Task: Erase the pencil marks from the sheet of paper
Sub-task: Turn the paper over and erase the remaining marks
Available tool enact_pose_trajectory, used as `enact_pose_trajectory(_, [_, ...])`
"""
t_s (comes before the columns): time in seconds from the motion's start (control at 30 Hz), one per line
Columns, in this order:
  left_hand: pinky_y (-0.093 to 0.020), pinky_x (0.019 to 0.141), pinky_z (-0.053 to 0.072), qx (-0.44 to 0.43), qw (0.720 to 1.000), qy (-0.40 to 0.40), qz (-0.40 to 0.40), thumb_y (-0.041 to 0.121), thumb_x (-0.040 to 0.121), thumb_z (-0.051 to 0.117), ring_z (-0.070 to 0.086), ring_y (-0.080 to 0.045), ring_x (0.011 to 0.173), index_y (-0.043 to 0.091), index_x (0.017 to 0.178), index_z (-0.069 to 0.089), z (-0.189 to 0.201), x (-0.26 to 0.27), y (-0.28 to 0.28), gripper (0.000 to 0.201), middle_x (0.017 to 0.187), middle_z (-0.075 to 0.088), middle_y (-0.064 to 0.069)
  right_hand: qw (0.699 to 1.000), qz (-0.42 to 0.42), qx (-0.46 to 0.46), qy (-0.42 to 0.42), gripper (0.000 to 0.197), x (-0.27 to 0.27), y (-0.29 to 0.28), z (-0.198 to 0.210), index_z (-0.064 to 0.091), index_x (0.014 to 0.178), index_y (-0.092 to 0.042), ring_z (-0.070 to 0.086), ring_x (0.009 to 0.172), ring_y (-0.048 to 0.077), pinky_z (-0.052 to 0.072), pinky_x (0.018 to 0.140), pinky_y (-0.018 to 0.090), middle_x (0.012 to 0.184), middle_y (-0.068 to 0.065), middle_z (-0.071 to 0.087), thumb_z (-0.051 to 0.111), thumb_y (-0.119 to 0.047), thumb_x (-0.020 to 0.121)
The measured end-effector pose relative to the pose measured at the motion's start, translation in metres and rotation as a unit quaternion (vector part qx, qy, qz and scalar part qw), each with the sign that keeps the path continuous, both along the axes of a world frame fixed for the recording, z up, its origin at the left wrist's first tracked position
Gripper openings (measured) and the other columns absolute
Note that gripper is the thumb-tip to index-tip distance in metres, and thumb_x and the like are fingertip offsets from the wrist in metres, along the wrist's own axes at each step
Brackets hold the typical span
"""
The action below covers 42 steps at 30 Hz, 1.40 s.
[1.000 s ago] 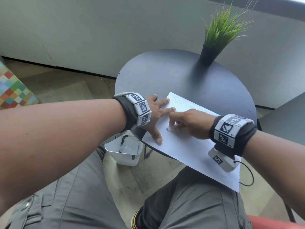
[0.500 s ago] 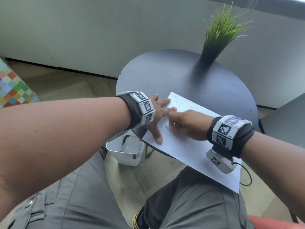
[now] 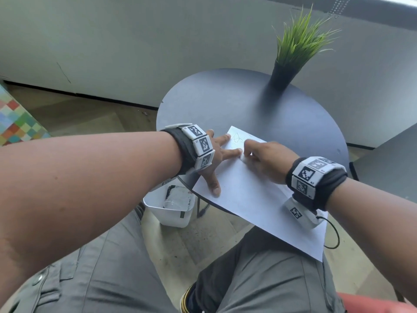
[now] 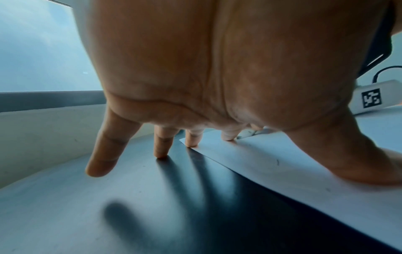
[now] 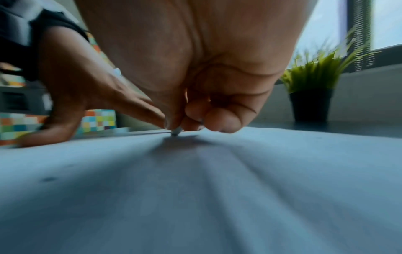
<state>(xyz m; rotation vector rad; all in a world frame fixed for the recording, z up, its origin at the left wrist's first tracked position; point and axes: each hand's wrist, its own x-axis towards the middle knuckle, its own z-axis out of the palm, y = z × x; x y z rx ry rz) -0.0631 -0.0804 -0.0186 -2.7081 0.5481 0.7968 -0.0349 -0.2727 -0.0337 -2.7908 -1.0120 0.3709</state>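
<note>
A: On the round dark table (image 3: 225,102), the sheet of paper (image 3: 255,199) is lying at a slant, its near corner hanging off the table edge over the person's lap. The left hand (image 3: 216,159) is spreading flat, fingers straight, thumb and two fingertips pressing the sheet's left margin and far corner while the others are resting on the tabletop just beside it.

B: And the right hand (image 3: 266,163)?

A: It is curling tightly, pinching a small pale eraser (image 5: 175,132) between thumb and fingertips. The nub is touching the paper right next to the left forefinger.

B: So which step is this?

A: I judge it is the rubbing itself, partway through. A pencil scribble (image 3: 239,138) is showing near the far corner, just beyond the knuckles, so the job is looking unfinished.

B: What is the next move calling for?

A: Probably carrying the eraser up to that scribble with short strokes, while the left hand is pinning the sheet close to the rubbed spot. The paper is thin and partly unsupported, so hard strokes toward the overhang are risking a crease or a slide.

B: Anything else around?

A: A potted grass plant (image 3: 297,46) is standing at the table's far side, well apart, and a white bin (image 3: 173,213) is sitting on the floor below the table's left edge.
</note>
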Motion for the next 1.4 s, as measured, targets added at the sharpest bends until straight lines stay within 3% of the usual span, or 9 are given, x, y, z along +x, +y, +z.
enact_pose_trajectory(0.13, [-0.064,0.101,0.033,0.006,1.000,0.001,-0.003,0.088,0.052,0.067,0.014,-0.042,0.144,0.052,0.149,-0.014,-0.002,0.002,0.000,0.131,0.164,-0.014,0.000,0.984,0.131,-0.043,0.111,0.009,-0.022,0.009,-0.002,0.055,0.102,-0.027,0.056,0.086,0.020,0.043,0.073,0.031,0.090,-0.006,0.060,0.051,-0.033,0.095])
enact_pose_trajectory(0.3, [-0.065,0.100,0.033,0.009,1.000,-0.001,-0.002,0.086,0.055,0.067,0.015,-0.042,0.143,0.053,0.149,-0.014,-0.001,0.001,-0.003,0.128,0.164,-0.015,-0.001,1.000,-0.010,0.008,0.006,0.009,0.003,-0.007,0.002,0.049,0.092,-0.026,0.050,0.073,0.026,0.034,0.057,0.029,0.069,-0.010,0.048,0.049,-0.035,0.095])
enact_pose_trajectory(0.43, [-0.063,0.103,0.031,0.006,1.000,0.004,0.003,0.086,0.052,0.069,0.014,-0.044,0.143,0.056,0.146,-0.015,-0.002,0.002,-0.002,0.130,0.164,-0.014,-0.002,0.982,0.121,-0.053,0.136,0.002,-0.018,0.001,0.004,0.054,0.093,-0.031,0.055,0.083,0.017,0.043,0.071,0.030,0.087,-0.007,0.061,0.053,-0.029,0.093])
enact_pose_trajectory(0.6, [-0.061,0.103,0.033,0.008,1.000,0.004,0.002,0.087,0.050,0.068,0.017,-0.043,0.141,0.056,0.147,-0.015,-0.002,0.004,-0.004,0.131,0.164,-0.014,-0.002,0.999,-0.023,0.022,0.018,0.013,0.000,-0.013,0.004,0.053,0.094,-0.024,0.051,0.075,0.023,0.034,0.059,0.029,0.072,-0.008,0.054,0.052,-0.037,0.094])
enact_pose_trajectory(0.73, [-0.063,0.105,0.031,0.008,1.000,0.007,0.002,0.087,0.049,0.068,0.014,-0.044,0.143,0.057,0.146,-0.015,-0.002,0.004,-0.003,0.132,0.163,-0.014,-0.001,0.985,0.098,-0.038,0.137,0.009,-0.019,-0.007,0.005,0.057,0.093,-0.027,0.055,0.081,0.014,0.042,0.067,0.022,0.087,-0.007,0.063,0.054,-0.035,0.093])
enact_pose_trajectory(0.9, [-0.060,0.103,0.033,0.012,1.000,0.001,-0.001,0.088,0.051,0.067,0.017,-0.042,0.141,0.055,0.147,-0.015,-0.001,0.003,-0.004,0.130,0.163,-0.013,0.000,1.000,-0.030,0.001,0.010,0.019,0.001,-0.015,0.000,0.050,0.093,-0.025,0.053,0.075,0.025,0.042,0.062,0.030,0.073,-0.006,0.054,0.049,-0.044,0.095])
enact_pose_trajectory(1.07, [-0.061,0.104,0.032,0.008,1.000,0.003,-0.001,0.086,0.051,0.068,0.014,-0.043,0.143,0.054,0.148,-0.015,-0.001,0.002,-0.003,0.132,0.164,-0.013,-0.001,0.990,0.080,-0.022,0.110,0.013,-0.024,0.005,0.002,0.048,0.087,-0.033,0.051,0.075,0.014,0.041,0.068,0.028,0.074,-0.014,0.052,0.052,-0.042,0.095])
enact_pose_trajectory(1.23, [-0.057,0.100,0.036,0.007,1.000,-0.003,-0.005,0.088,0.054,0.065,0.020,-0.039,0.140,0.051,0.150,-0.012,-0.003,0.001,-0.003,0.129,0.163,-0.007,-0.002,0.991,-0.102,0.030,0.086,0.009,0.012,-0.005,-0.005,0.051,0.091,-0.032,0.057,0.083,0.022,0.045,0.073,0.032,0.082,-0.008,0.058,0.058,-0.039,0.091])
enact_pose_trajectory(1.4, [-0.053,0.107,0.029,-0.085,0.995,-0.038,0.019,0.084,0.066,0.060,0.021,-0.029,0.143,0.049,0.149,0.019,-0.002,-0.001,0.003,0.100,0.160,0.014,0.000,0.989,-0.084,0.045,0.116,0.017,0.008,-0.008,-0.003,0.055,0.091,-0.028,0.053,0.072,0.011,0.039,0.064,0.026,0.075,-0.012,0.057,0.059,-0.044,0.091])
